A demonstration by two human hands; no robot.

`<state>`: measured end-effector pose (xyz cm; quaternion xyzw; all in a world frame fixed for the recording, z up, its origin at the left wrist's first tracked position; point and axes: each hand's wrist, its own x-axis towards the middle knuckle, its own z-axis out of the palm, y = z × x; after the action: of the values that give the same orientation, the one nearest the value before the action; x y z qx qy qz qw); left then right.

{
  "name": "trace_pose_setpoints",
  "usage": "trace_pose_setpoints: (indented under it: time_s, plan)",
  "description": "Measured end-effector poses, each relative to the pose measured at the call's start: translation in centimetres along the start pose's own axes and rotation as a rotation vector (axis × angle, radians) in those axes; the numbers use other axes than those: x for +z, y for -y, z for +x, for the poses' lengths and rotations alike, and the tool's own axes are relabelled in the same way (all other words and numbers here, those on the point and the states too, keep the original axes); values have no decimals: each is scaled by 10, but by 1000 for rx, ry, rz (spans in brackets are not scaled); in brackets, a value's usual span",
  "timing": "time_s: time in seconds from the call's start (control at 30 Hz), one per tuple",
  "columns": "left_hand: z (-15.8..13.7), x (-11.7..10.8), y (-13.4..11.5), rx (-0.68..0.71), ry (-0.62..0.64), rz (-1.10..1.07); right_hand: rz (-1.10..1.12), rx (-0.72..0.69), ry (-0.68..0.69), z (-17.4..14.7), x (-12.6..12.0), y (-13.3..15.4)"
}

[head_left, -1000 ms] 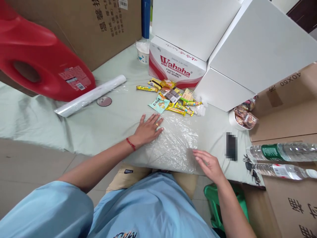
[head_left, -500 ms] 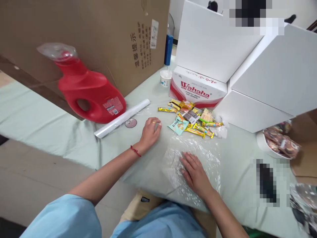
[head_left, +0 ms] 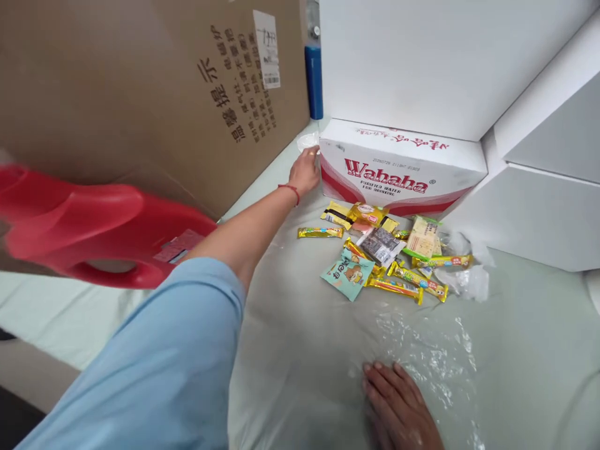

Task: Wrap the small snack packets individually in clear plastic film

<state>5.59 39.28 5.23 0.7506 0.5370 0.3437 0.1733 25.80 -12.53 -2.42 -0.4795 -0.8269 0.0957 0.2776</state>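
My left hand [head_left: 305,172] is stretched far forward, its fingers curled at a small white paper cup [head_left: 307,142] beside the Wahaha water carton [head_left: 398,169]. The hand hides most of the cup. My right hand [head_left: 400,406] lies flat, fingers stretched out, on a clear plastic bag [head_left: 435,344] spread over the table. Between the hands is a loose pile of wrapped snacks: a mint-green packet [head_left: 347,275], a grey packet [head_left: 380,245], a green-and-cream packet [head_left: 423,237] and several yellow stick wrappers [head_left: 396,289].
A big brown cardboard box [head_left: 140,94] stands at the left, with a red jug [head_left: 107,219] before it. White panels [head_left: 398,62] rise behind the carton. A blue object [head_left: 315,81] stands in the back corner. Crumpled clear plastic [head_left: 469,275] lies right of the snacks.
My left hand has moved forward from the table beside the snacks to the paper cup. The right hand still rests on the plastic bag. The view has shifted closer to the carton.
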Motion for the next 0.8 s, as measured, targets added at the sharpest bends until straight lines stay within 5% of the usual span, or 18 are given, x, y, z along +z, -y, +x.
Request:
trace_pose_setpoints:
  time_s: [0.13,0.23,0.37,0.5,0.67,0.8]
  plan:
    - [34,20,11,-132,-19,-30,-15,7,1,-6,5,-4]
    - [30,14,13,-219,-121,53,1,-1,20,-3,0,-1]
    - [-14,-23,7,-236,-177,143,52,68,18,4,-9,7]
    - [-86,-69,-8,-79,-179,133,41,120,-21,10,-15,19]
    - [-170,-103,-69,79,-78,7,4,137,-15,13,-17,26]
    - [-199,-93,-156,-49,111,-648,-27,148,13,11,-13,26]
